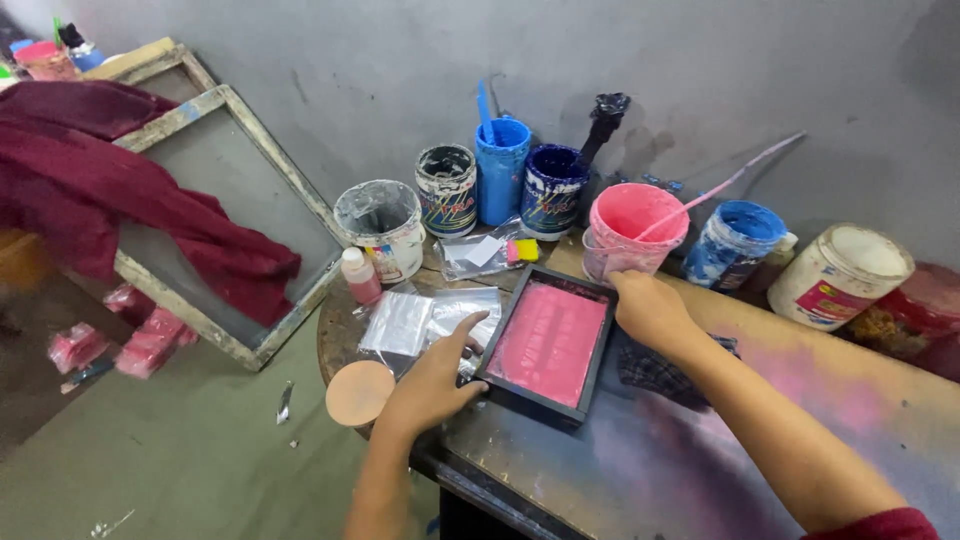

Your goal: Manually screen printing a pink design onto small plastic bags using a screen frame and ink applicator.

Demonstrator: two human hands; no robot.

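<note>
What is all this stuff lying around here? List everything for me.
Small screen frame: 1, black with pink ink, on the table between both hands.
Pink bucket: 1, behind the frame, stick inside.
Blue pots: 3, against the wall, one light, one dark, one smeared.
Black-rimmed can: 1, left of the blue pots.
White buckets: 2, one at the table's left, one far right.
Small bottle: 1, pink, beside the left white bucket.
Plastic bags: several, clear, left of the frame.
Round lid: 1, tan, at the table edge.
Large wooden frames: 2, leaning on the wall.
Cloth: 1, maroon, draped over them.
Left hand: on the frame's left edge.
Right hand: on its right corner.
</note>
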